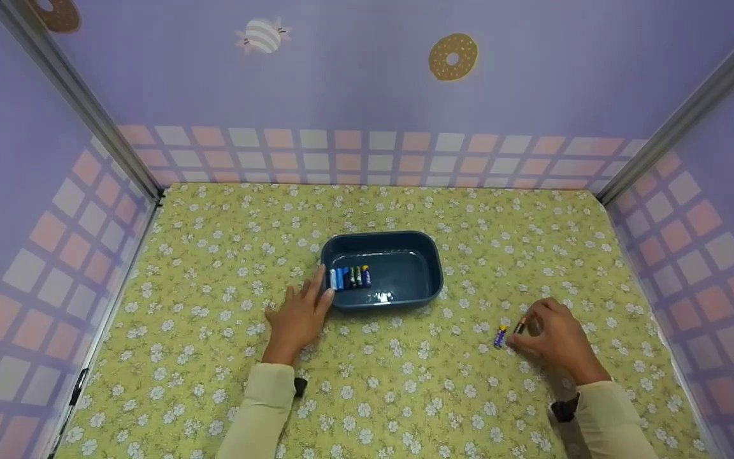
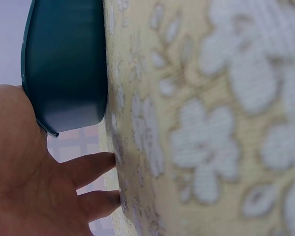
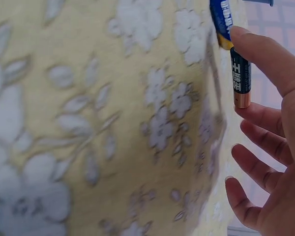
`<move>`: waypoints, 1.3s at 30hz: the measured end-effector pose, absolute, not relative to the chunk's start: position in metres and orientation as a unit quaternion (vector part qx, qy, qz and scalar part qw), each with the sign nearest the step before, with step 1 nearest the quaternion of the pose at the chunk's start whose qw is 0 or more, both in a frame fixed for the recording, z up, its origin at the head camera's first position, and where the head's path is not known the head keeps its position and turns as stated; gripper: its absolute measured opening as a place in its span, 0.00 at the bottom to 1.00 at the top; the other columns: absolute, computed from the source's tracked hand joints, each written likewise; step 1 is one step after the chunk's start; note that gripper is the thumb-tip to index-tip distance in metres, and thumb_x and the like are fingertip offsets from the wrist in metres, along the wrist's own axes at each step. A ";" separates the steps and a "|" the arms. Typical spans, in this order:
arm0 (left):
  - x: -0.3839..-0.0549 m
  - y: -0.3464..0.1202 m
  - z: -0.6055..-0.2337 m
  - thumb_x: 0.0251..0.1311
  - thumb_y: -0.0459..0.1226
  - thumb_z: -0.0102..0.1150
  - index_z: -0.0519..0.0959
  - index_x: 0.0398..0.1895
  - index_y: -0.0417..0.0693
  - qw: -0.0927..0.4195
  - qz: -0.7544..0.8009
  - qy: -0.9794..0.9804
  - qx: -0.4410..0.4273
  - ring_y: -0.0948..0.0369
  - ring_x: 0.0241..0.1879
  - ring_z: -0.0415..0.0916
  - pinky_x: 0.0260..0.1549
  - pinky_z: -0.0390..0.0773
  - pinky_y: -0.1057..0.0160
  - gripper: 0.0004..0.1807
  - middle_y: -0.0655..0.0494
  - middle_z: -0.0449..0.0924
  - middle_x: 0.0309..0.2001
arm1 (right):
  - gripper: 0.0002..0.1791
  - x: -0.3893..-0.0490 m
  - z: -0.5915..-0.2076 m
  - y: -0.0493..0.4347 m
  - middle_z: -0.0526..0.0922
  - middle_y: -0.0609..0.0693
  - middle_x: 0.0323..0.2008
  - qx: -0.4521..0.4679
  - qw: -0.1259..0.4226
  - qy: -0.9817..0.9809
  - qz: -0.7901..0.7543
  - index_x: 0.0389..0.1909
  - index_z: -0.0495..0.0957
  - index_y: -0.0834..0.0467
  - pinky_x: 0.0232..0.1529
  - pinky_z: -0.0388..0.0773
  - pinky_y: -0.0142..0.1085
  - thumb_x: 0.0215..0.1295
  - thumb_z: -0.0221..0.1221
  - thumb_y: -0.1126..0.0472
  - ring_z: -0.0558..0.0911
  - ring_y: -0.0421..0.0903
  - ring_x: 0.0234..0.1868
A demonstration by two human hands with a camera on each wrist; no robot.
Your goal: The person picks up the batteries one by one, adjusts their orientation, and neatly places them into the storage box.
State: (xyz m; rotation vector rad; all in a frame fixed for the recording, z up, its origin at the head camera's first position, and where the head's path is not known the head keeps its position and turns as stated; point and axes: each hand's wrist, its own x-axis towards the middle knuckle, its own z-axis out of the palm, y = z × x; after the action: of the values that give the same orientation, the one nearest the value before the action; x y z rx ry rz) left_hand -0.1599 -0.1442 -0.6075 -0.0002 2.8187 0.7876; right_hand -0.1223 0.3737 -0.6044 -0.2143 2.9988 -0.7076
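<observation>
A dark blue plastic basin (image 1: pixel 408 274) stands on the flowered cloth. My left hand (image 1: pixel 300 319) rests against its left end, fingers spread, with fingertips at the rim; in the left wrist view two fingers touch the cloth. Inside the basin, several batteries (image 1: pixel 352 277) in light blue, blue, dark and purple lie side by side at the left. Off to the right, my right hand (image 1: pixel 555 335) pinches a black battery with a copper end (image 3: pixel 241 78) between thumb and finger, close over the cloth. Just left of it lies a purple-blue battery with a yellow end (image 1: pixel 500 336).
The cloth (image 1: pixel 214 331) with white flowers covers the tabletop. Purple walls (image 1: pixel 354 76) with pink and white checks enclose it at the back and both sides. Grey metal posts (image 1: pixel 692 108) stand at the back corners.
</observation>
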 end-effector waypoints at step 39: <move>-0.161 -0.145 -0.607 0.70 0.74 0.20 0.31 0.79 0.89 0.116 0.277 0.954 -0.006 0.38 0.81 0.39 0.62 0.35 0.13 0.36 0.55 0.52 0.82 | 0.24 -0.195 -0.566 0.256 0.76 0.46 0.52 -0.158 -0.026 0.928 -0.335 0.39 0.79 0.50 0.55 0.77 0.54 0.51 0.78 0.42 0.78 0.57 0.56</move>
State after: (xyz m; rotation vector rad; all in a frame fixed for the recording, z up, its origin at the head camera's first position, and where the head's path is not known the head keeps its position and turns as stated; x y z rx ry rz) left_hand -0.1610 -0.1448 -0.6074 -0.0175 2.7941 0.8129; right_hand -0.1948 0.2564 -0.5662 -0.5060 2.9665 -1.0720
